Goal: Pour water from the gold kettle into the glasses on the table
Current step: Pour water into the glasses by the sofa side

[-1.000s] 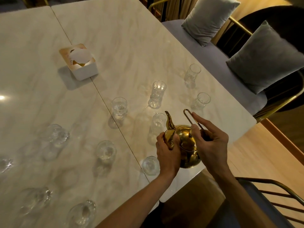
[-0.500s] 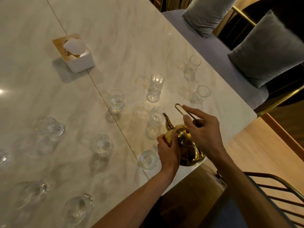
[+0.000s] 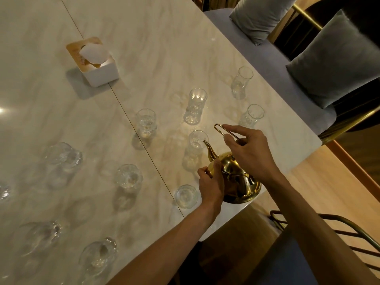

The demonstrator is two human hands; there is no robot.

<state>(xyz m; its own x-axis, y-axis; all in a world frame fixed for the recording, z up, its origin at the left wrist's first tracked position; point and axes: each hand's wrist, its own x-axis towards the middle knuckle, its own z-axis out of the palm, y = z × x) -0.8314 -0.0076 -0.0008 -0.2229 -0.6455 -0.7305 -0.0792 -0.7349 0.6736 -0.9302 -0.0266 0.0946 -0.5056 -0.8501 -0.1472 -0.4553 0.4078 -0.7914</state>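
Gold metal kettle [image 3: 236,179], shiny and round with a curved spout, sits at lower centre of the pale marble table [image 3: 144,58]. Right hand [image 3: 249,150] pinches its wire handle; left hand [image 3: 211,185] grips its side. Spout tip nears a clear glass [image 3: 197,140]. Grey cushions [image 3: 337,60] lie upper right.

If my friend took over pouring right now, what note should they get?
Left hand: holds the gold kettle's body near the spout base.
Right hand: pinches the wire handle.
Kettle: at the table's near edge, spout tip by the rim of the nearest glass.
Done: cannot tell which glasses hold water.
Left: tip into that glass, then go round the others.
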